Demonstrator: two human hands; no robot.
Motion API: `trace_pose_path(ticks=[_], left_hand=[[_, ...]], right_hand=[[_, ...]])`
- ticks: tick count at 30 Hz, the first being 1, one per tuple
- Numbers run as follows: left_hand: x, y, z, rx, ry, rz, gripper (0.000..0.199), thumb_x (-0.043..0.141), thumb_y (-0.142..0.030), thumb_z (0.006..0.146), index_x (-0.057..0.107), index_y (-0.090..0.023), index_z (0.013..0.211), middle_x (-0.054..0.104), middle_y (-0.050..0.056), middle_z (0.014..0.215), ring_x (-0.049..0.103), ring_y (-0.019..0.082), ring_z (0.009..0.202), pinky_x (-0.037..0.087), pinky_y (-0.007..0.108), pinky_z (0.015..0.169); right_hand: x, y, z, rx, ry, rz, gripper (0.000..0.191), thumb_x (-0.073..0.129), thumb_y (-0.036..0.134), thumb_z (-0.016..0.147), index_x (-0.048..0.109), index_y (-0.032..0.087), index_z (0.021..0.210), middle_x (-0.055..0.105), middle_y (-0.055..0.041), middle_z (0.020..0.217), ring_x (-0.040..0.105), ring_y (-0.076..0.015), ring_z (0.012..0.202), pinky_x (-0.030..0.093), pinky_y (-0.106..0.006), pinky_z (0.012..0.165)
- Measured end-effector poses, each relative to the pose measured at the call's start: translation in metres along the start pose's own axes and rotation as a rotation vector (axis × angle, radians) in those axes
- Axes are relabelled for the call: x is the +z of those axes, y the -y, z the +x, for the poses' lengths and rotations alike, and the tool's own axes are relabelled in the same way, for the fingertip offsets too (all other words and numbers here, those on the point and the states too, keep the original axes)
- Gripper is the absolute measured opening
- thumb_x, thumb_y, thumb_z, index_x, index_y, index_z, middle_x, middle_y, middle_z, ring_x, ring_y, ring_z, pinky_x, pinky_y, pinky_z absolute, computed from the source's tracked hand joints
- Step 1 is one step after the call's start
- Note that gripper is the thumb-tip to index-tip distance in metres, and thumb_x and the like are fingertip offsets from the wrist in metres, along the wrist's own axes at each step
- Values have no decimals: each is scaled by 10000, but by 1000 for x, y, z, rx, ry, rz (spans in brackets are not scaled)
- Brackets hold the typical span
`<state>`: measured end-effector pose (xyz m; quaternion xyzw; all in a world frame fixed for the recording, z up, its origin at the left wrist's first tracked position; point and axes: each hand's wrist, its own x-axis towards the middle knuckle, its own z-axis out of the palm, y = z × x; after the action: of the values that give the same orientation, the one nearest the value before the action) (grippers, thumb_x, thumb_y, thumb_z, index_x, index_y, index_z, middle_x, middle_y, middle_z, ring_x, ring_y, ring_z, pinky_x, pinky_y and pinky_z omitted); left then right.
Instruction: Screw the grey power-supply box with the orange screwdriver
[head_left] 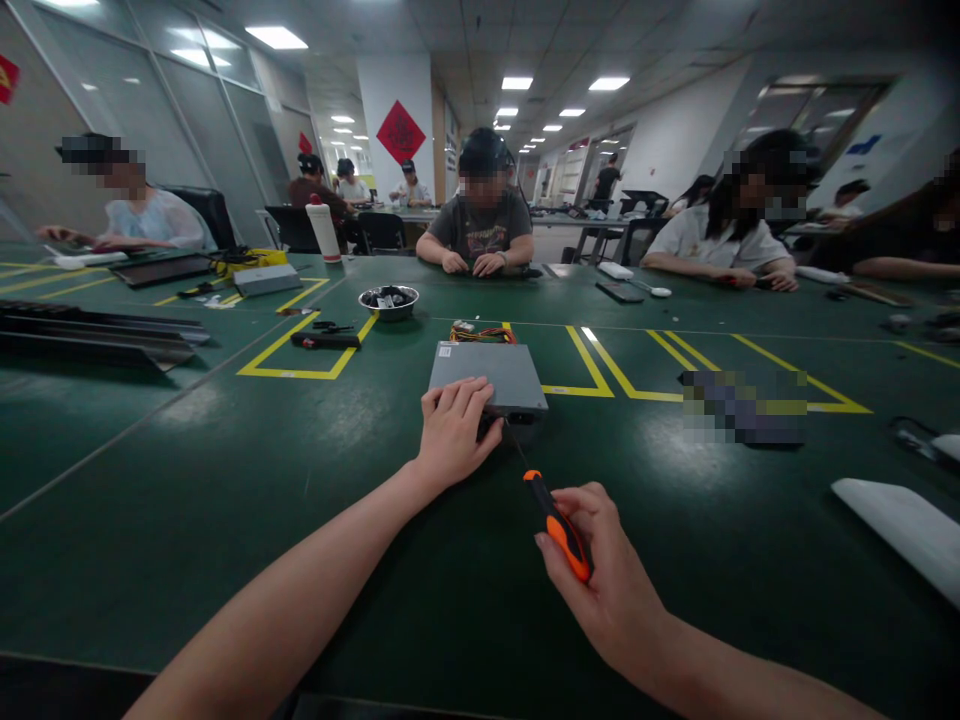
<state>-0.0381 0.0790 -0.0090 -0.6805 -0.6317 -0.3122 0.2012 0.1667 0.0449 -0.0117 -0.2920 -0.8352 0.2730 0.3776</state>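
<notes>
A grey metal computer power supply (499, 368) lies on the green table, its bundle of coloured wires (484, 335) at the far side. My left hand (456, 425) rests over its near left corner, fingers on the top and thumb at the near face, gripping it. In my right hand (600, 560) is a screwdriver (559, 525) with an orange and black handle. The shaft points up and left, and its tip is at the near face of the power supply, close to the socket. Whether the tip sits in a screw I cannot tell.
A metal bowl (388, 302) of small dark parts stands beyond the power supply. Left of it lies a black tool (326, 340) inside yellow tape. A white object (900, 530) is at the right. Across the table sits a person (480, 215); others work on both sides.
</notes>
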Motion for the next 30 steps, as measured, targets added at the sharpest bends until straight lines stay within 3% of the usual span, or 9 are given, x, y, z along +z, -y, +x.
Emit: trace_pose_path(ticks=[2,4,6,12,15,18,21,25,30], left_hand=[[2,0,0,-4,-7,5,315,473,-336,827,490,-207,1114,552,56,1210,450,221,1127,265,401,884],[3,1,0,-9,-10,6,309,475,-333,828,490,-208,1111,554,55,1208,452,221,1125,262,402,887],[4,1,0,-11,-12,5,305,478,-330,827,493,-209,1108,554,57,1209,452,223,1125,262,404,888],[1,1,0,-5,-11,3,308,484,-326,824,493,-208,1108,556,57,1203,455,224,1116,270,405,877],[0,0,0,-5,-14,1,308,479,-321,827,489,-203,1112,557,61,1201,454,226,1115,269,405,874],[0,0,0,-9,-13,-4,303,472,-316,832,489,-202,1112,556,62,1203,452,227,1116,268,406,875],[0,0,-1,-12,-11,-11,295,472,-319,832,493,-205,1104,556,59,1204,450,227,1119,266,408,883],[1,1,-1,-13,-6,-11,301,476,-321,829,492,-206,1106,551,54,1208,448,226,1120,265,410,885],[0,0,0,-7,-8,-3,295,474,-326,830,497,-205,1098,556,58,1201,451,226,1115,267,409,879]], right_hand=[[-1,5,1,179,24,218,291,434,314,836,361,203,1095,476,-25,835,561,-117,608,504,-278,540],[0,11,3,461,120,423,320,404,366,852,339,202,1119,491,-22,829,552,-115,601,494,-287,548],[4,16,6,595,176,576,329,427,390,840,360,190,1092,510,1,746,517,-103,544,455,-273,530],[23,26,19,962,48,908,222,556,374,763,456,193,844,436,65,564,318,-27,385,180,-172,361],[29,31,24,1021,20,1036,221,583,367,752,454,188,758,421,69,537,268,-9,366,136,-157,350],[31,33,27,1009,-40,1144,206,595,339,751,464,182,730,474,45,599,309,-8,385,150,-145,343],[30,31,28,1052,-76,1195,169,597,309,755,496,174,742,518,19,684,409,-29,461,236,-137,362],[30,21,27,1133,1,1186,201,520,345,812,561,148,812,510,10,643,453,-53,503,361,-164,438],[33,14,25,1098,-28,1222,181,547,339,791,560,164,832,513,16,635,407,-42,451,277,-153,376]])
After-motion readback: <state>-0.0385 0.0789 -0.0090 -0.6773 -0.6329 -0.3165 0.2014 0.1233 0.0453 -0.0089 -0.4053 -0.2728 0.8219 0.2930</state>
